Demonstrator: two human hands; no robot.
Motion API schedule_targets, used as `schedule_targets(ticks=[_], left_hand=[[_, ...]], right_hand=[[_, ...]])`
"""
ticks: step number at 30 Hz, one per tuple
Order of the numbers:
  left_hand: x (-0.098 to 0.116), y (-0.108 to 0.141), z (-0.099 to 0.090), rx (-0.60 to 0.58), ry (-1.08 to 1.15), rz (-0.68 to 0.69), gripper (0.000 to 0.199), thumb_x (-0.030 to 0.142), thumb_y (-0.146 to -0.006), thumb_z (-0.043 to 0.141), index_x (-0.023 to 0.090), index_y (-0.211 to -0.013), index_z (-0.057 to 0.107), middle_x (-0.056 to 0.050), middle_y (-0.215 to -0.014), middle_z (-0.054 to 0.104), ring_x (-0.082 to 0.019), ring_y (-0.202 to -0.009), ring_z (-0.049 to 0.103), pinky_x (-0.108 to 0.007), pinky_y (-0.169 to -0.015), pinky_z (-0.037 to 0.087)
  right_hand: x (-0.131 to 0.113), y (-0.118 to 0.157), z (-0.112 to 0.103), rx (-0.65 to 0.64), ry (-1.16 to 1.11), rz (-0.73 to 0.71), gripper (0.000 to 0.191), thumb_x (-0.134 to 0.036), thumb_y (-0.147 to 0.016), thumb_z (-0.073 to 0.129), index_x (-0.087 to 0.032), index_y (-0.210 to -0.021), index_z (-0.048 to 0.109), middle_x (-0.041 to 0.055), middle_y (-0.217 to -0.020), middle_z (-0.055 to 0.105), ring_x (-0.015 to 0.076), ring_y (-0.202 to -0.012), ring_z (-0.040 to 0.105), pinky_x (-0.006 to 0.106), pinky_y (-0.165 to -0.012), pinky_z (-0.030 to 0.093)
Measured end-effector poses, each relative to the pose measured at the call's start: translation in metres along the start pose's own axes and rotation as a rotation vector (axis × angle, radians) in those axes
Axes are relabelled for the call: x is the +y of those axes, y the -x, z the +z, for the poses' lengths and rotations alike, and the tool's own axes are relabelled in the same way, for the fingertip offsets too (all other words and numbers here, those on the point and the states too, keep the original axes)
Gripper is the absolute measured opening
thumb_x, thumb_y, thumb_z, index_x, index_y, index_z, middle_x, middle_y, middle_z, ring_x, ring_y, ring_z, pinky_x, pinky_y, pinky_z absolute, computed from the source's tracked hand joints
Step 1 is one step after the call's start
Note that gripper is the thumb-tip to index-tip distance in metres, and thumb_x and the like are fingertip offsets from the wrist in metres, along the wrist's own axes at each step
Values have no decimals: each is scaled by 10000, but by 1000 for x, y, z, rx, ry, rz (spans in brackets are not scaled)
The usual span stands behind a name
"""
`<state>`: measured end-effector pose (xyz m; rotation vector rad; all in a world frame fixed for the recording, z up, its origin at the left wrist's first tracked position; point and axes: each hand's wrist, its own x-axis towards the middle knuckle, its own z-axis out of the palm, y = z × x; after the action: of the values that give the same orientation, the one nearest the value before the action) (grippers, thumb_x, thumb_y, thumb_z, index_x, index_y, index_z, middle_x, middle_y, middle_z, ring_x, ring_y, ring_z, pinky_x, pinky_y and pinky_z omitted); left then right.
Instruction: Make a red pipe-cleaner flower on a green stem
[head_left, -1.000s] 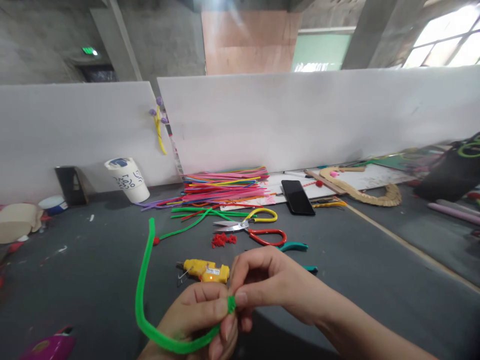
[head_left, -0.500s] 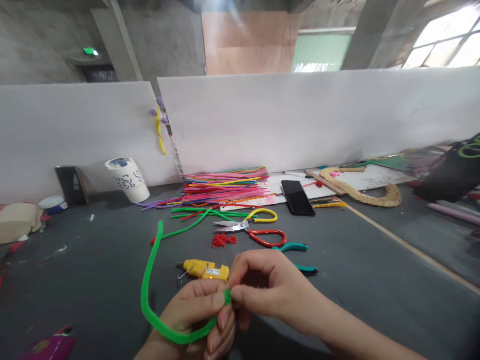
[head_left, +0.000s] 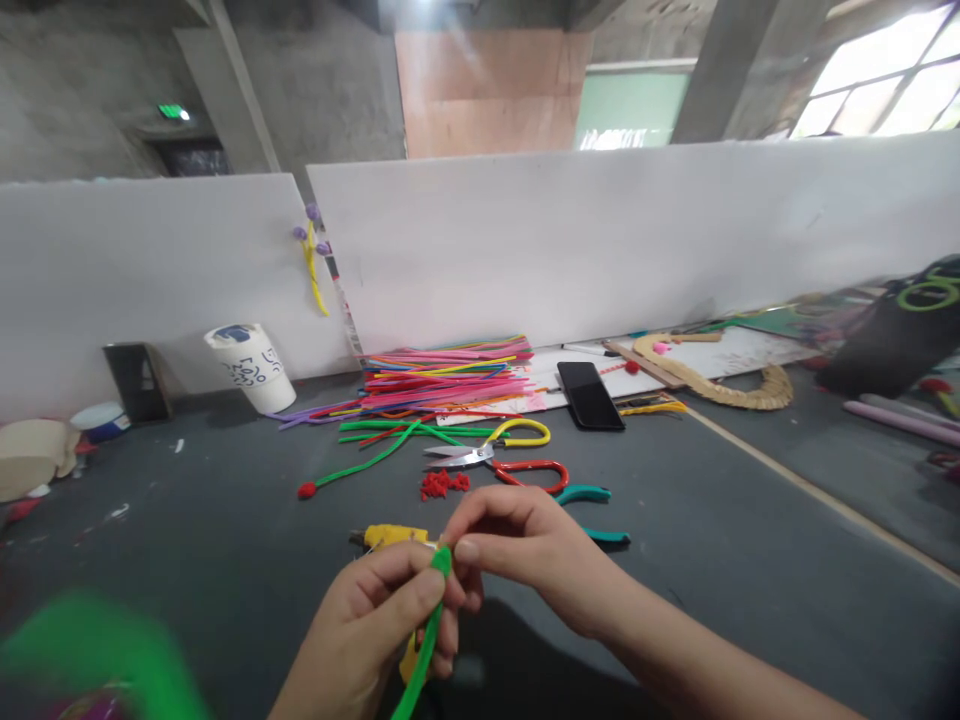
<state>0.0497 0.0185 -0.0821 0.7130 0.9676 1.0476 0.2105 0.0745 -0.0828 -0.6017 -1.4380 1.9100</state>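
Note:
My left hand (head_left: 386,610) is closed, its thumb and fingers pinching a green pipe cleaner (head_left: 426,648) near its end. At that same end, the fingertips of my right hand (head_left: 517,545) are pressed together around the tip. From the left hand the pipe cleaner runs down out of the picture; a blurred green stretch shows at the lower left. Partly hidden behind my hands lies a yellow glue gun (head_left: 394,536). Just beyond it are a small heap of red bits (head_left: 444,485) and scissors (head_left: 480,455) with one yellow and one red handle.
Teal-handled pliers (head_left: 604,537) lie beside my right hand. A green stem with a red tip (head_left: 352,474) rests near several green pipe cleaners. Farther back are a pile of coloured pipe cleaners (head_left: 446,375), a black phone (head_left: 590,396), a white cup (head_left: 251,370) and a white partition (head_left: 562,240).
The green pipe cleaner has swung from a wide loop left of my hands to pointing downward. Both hands have risen slightly, and a green blur has appeared at the lower left.

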Motion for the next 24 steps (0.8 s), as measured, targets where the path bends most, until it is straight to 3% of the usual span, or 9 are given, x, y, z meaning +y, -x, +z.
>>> schedule_targets(ticks=[4,7,14,19,24], left_hand=[[-2,0,0,148,-204,107,374,512,-572,840,157,-590,724,22,-472,609,-69,-437,512,-171,-462,400],[-5,-4,-3,128,-248,156,360,500,-605,825,153,-614,728,29,-490,595,-72,-459,507,-181,-486,409],[-10,-13,-9,53,-152,96,272,429,-732,746,160,-724,711,1,-574,657,-103,-503,568,-208,-509,448],[-11,-17,-6,82,-179,143,306,434,-720,740,144,-660,660,11,-574,627,-55,-397,449,-174,-388,305],[-9,-14,-1,107,-189,217,336,435,-722,731,130,-612,645,34,-527,568,-30,-400,304,-176,-417,205]], right_hand=[[1,-4,-4,15,65,4,229,-311,-710,741,-140,-812,628,-9,-647,605,108,-580,574,245,-595,465],[0,-5,-4,52,163,-53,164,-279,-730,726,-149,-763,633,-22,-681,572,96,-603,545,227,-596,445],[2,-6,-7,94,430,-215,14,-170,-753,669,-163,-741,665,-5,-752,583,124,-686,547,237,-641,440],[14,-6,-5,171,579,-342,84,-123,-771,616,-180,-728,661,1,-726,575,147,-708,526,266,-660,400],[16,-3,0,207,631,-411,87,-142,-784,609,-202,-735,648,5,-721,557,164,-709,500,288,-664,381]])
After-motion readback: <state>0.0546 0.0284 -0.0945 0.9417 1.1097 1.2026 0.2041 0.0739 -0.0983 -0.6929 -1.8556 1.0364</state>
